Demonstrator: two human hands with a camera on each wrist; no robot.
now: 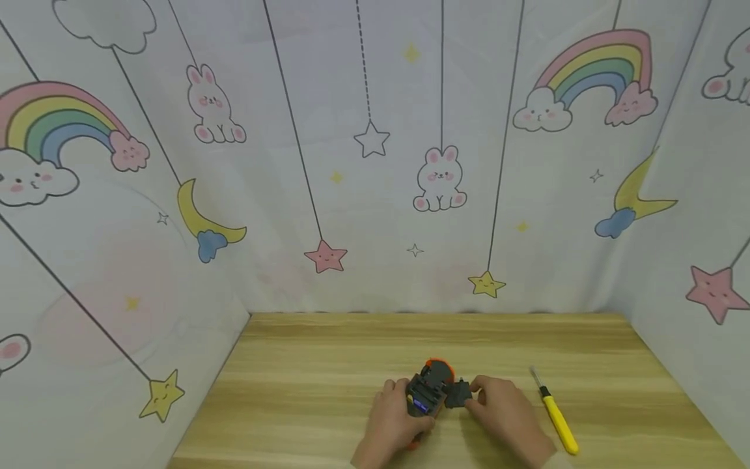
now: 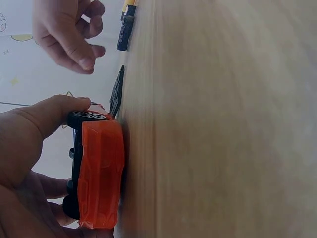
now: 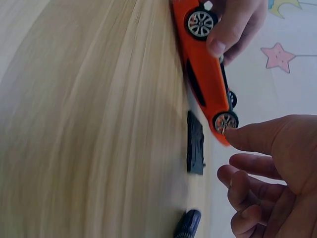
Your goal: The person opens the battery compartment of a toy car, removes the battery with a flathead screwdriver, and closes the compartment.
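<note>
An orange toy car (image 3: 205, 74) lies upside down on the table, its dark underside (image 1: 438, 376) facing up. My left hand (image 1: 394, 413) grips it along the sides, thumb by one wheel. A blue-purple battery (image 1: 420, 406) shows in the opened compartment of the underside. Just right of the car, a flat black battery cover (image 1: 459, 395) rests on the wood, also seen in the right wrist view as a dark plate (image 3: 195, 144). Above the cover hovers my right hand (image 1: 505, 405), fingers loosely bent with nothing between them.
A screwdriver (image 1: 559, 420) with a yellow handle and black collar lies to the right of my right hand. The wooden table (image 1: 305, 365) meets a patterned curtain (image 1: 375, 280) at the back and on both sides.
</note>
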